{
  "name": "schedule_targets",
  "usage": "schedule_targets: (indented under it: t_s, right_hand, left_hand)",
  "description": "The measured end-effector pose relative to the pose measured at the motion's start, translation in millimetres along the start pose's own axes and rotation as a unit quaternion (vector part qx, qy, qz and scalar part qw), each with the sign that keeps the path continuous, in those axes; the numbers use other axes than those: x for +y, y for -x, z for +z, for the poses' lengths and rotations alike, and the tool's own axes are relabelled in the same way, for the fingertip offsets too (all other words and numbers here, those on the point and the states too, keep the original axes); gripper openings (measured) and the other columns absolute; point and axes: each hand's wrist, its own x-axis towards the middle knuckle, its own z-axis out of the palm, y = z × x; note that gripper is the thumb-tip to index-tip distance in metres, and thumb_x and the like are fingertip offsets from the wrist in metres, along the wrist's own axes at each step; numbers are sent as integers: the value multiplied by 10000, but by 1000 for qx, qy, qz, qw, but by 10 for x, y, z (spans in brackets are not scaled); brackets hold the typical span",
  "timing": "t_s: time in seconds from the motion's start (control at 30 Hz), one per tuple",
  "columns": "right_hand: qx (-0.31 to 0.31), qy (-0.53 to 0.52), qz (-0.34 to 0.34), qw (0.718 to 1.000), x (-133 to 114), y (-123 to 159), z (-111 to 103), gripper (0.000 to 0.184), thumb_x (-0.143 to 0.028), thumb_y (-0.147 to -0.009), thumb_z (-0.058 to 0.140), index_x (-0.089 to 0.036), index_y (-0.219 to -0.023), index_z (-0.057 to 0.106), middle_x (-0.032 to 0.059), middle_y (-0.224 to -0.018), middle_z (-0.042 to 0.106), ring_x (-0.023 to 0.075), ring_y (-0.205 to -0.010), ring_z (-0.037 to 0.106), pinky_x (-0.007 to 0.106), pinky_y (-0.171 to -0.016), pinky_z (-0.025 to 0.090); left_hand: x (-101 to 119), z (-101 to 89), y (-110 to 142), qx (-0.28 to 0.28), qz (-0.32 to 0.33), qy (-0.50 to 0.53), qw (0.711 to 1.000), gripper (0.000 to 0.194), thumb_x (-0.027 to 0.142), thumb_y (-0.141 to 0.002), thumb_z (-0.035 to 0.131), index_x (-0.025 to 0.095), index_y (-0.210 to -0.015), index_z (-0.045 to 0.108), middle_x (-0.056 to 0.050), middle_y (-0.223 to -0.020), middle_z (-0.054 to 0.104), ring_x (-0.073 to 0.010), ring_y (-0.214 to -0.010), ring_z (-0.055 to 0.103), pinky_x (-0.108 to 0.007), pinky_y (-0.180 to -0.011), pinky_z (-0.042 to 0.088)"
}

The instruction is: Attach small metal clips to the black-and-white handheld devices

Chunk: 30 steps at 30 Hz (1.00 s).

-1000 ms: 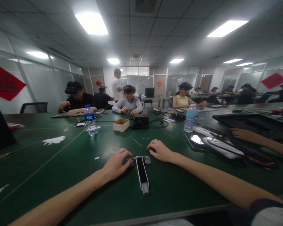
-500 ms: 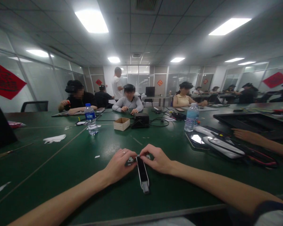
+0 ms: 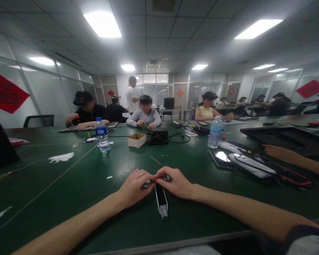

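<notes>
On the green table in front of me lies a long, narrow black strip with white edges [image 3: 161, 195]. Its near end carries a grey block [image 3: 164, 212]. Over its far end, my left hand [image 3: 134, 187] and my right hand [image 3: 175, 181] meet, thumbs and fingers closed in a pinch. Whether they grip the strip itself or something small on it, I cannot tell. A small whitish metal-like part [image 3: 146, 184] shows partly beneath the left fingers, its kind unclear.
Water bottles stand at left [image 3: 102, 136] and right [image 3: 215, 132]. A small open box [image 3: 137, 140] sits beyond my hands. White handheld devices [image 3: 252, 165] lie at right by a phone [image 3: 221, 157]; another person's hand [image 3: 278, 152] rests near a black tray [image 3: 287, 136].
My right hand has shifted slightly left and down, so its fingertips now touch or nearly touch the left ones. Less of the small metal-like parts shows. The strip stays in place.
</notes>
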Motion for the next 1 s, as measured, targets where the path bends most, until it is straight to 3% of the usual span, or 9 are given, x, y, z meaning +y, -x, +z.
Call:
schedule_targets:
  t_s: [0.2,0.43,1.0]
  right_hand:
    - [22,102,-29,994,202,-44,-135,90,-195,-871,554,-173,-927,621,53,-898,666,167,-817,601,313,-779,488]
    - [-54,186,-16,981,305,-65,-238,71,-222,-848,602,-161,-862,637,53,-852,656,182,-798,589,337,-775,465]
    - [-79,187,-21,979,325,-62,-203,89,-200,-846,597,-150,-886,659,48,-852,656,166,-785,587,309,-760,458]
  left_hand:
    - [-74,-129,-32,-56,-73,-20,995,122,240,-868,505,192,-884,616,-31,-828,665,-180,-792,599,-304,-759,451]
    - [-199,-90,-9,-109,-149,-17,983,157,297,-858,519,195,-862,638,-20,-790,661,-180,-729,601,-293,-705,454]
    - [-153,-41,-35,-123,-156,16,980,166,273,-896,523,188,-916,665,-17,-824,669,-164,-741,600,-260,-691,439]
